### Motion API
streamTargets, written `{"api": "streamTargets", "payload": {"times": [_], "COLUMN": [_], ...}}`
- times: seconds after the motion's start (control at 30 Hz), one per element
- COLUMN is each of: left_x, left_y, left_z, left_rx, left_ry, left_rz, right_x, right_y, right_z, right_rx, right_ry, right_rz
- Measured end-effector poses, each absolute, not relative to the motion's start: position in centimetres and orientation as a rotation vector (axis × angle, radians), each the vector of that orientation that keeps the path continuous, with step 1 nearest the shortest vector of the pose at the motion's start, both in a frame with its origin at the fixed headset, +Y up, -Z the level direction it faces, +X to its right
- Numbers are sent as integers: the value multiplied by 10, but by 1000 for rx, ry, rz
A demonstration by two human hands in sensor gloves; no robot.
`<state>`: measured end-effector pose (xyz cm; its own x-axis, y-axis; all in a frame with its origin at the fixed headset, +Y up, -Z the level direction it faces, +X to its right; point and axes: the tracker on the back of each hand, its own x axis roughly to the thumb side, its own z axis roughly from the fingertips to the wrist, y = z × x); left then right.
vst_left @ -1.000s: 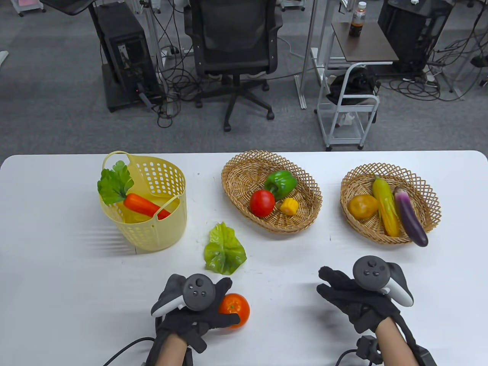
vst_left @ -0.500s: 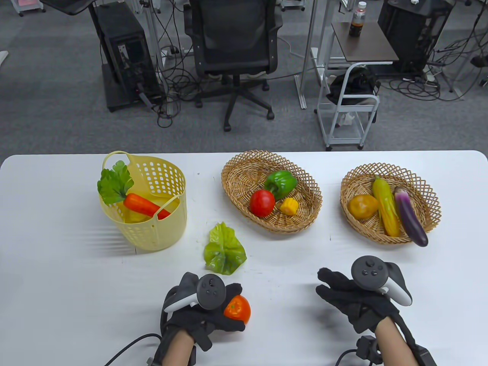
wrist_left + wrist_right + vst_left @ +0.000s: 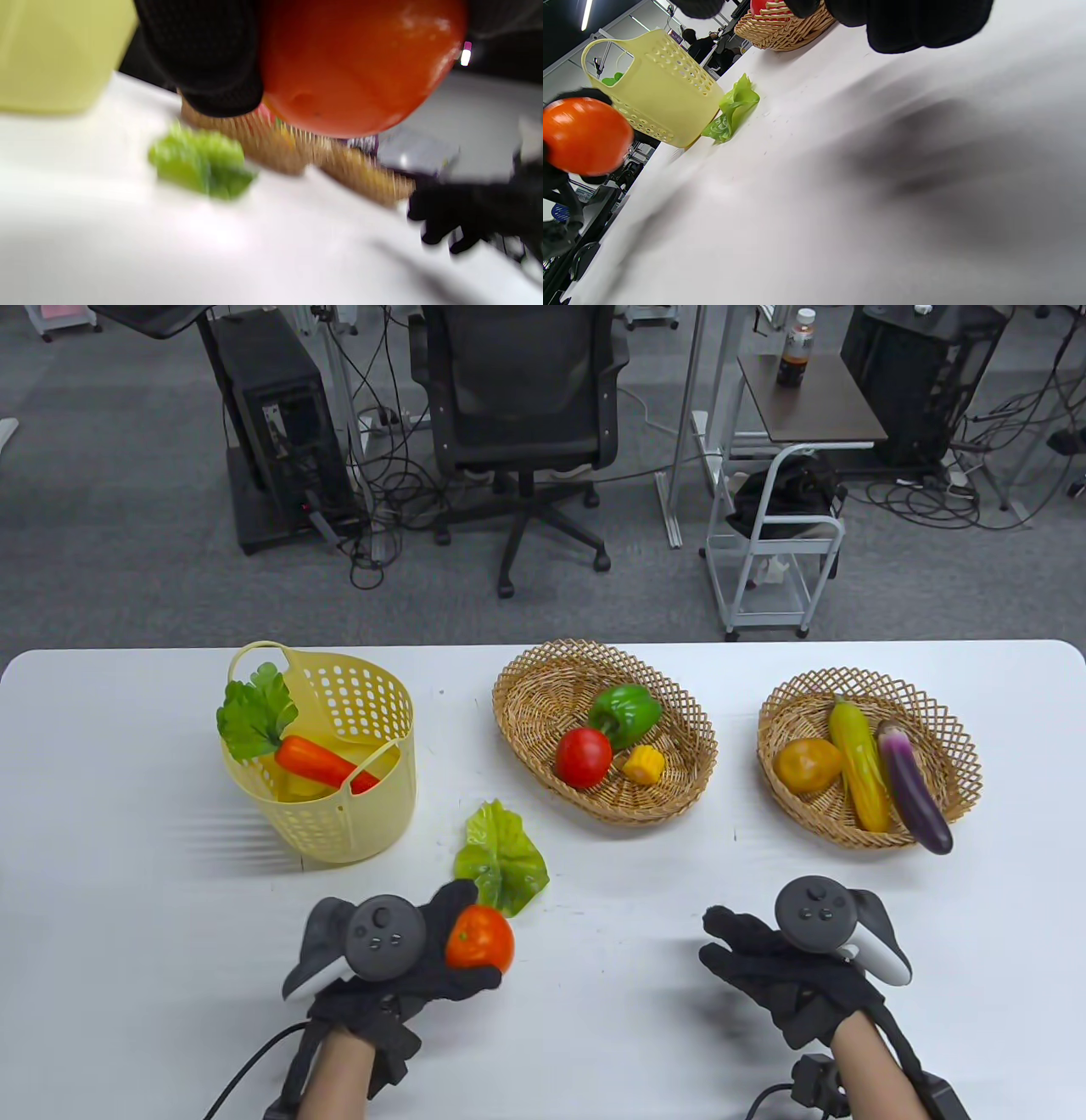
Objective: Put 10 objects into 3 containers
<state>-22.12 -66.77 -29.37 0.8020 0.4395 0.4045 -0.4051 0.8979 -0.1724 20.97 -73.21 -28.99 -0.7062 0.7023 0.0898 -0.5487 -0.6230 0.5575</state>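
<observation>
My left grip [image 3: 399,963] wraps orange tomato [image 3: 480,937], looks light/slick/rigid so cup round its middle; right grip [image 3: 785,976] spread, empty, 3 o'clock.

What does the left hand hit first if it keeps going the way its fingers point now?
Probably the lettuce leaf. The left hand, gripping the orange tomato, points up-right in the table view, and the leaf lies just past it on the table. The tomato looks lifted, so it may pass over.

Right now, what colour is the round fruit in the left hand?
Orange-red, clearest in the table view.
</observation>
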Motion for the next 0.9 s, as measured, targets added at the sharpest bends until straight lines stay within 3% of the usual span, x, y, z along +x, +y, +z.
{"api": "streamTargets", "payload": {"times": [0.17, 0.3, 0.4, 0.53, 0.73, 0.9], "left_x": [-276, -307, -320, -325, -324, -330], "left_y": [-625, -613, -617, -629, -645, -651], "left_z": [-300, -309, -319, -337, -348, -351], "left_rx": [253, 463, 509, 482, 496, 429], "left_ry": [-292, -103, 75, 170, 216, 221], "left_rz": [520, 550, 561, 528, 501, 552], "right_x": [209, 209, 208, 209, 209, 208], "right_y": [-733, -734, -737, -742, -747, -753], "right_z": [-290, -291, -292, -295, -298, -300], "right_rx": [405, 397, 386, 360, 341, 332], "right_ry": [668, 679, 697, 731, 757, 797], "right_rz": [2292, 2295, 2301, 2288, 2285, 2280]}}
